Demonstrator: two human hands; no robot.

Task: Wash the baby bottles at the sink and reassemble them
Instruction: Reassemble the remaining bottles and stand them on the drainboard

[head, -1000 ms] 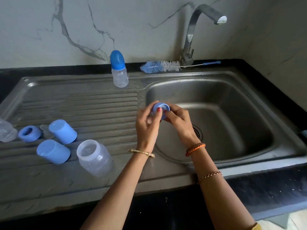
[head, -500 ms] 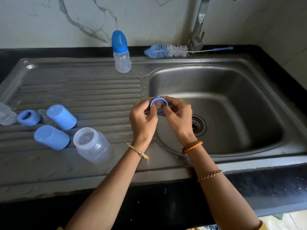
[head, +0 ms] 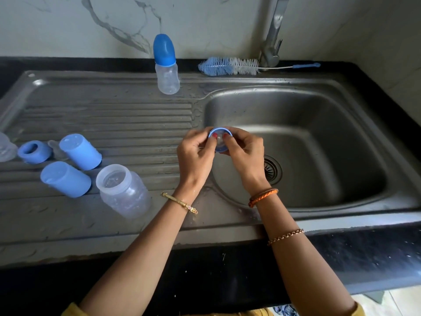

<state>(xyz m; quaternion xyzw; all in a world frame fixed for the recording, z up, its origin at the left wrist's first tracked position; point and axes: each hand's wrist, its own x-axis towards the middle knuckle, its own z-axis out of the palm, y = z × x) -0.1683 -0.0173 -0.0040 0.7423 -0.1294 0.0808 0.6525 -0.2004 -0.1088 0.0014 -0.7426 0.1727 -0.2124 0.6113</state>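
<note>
We see both hands meeting over the left edge of the sink basin (head: 319,156), fingers and thumbs of each curled around 1 blue screw ring (head: 220,131). The left hand (head: 196,156) pinches the ring's left side and the right hand (head: 245,153) its right side, both thumbs pressed onto the clear teat (head: 219,140) seated inside the ring. The ring is held off the steel, above the basin's near-left wall, with the round drain (head: 272,169) just to its right.

On the ribbed drainboard (head: 125,124) to the left we count 1 open clear bottle body (head: 124,190) lying tilted with its mouth toward the camera, nearest the left wrist. Beyond it lie 2 blue caps: the near cap (head: 66,179) and the far cap (head: 80,151), side by side. A second blue screw ring (head: 34,151) sits left of the far cap, a loose clear teat (head: 55,149) shows between them, and another clear piece (head: 5,149) is cut off at the frame's left edge; we cannot tell what it is.

At the back rim, 1 assembled small bottle with a blue cap (head: 166,65) stands upright. A blue-and-white bottle brush (head: 230,66) lies on the ledge to its right, its bristles just beside the base of the steel tap (head: 272,42).
</note>
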